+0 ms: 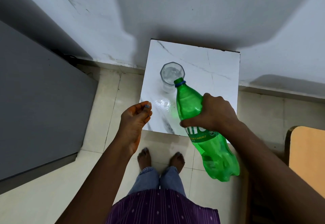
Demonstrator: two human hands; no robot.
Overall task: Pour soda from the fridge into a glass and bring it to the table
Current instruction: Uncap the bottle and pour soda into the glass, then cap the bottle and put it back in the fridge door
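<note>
A clear faceted glass (171,75) stands on the small white marble-patterned table (207,61), with clear liquid showing inside. My right hand (212,112) grips the middle of a green soda bottle (190,107), which is uncapped and tilted, its mouth resting at the glass's near right rim. My left hand (135,118) hovers at the table's near left corner, fingers curled; a small blue thing, probably the bottle cap, is pinched at the fingertips.
A grey fridge (35,100) stands closed at the left. A tan wooden tabletop (307,156) pokes in at the right edge. White wall runs behind the small table. My bare feet (161,158) stand on pale floor tiles just before it.
</note>
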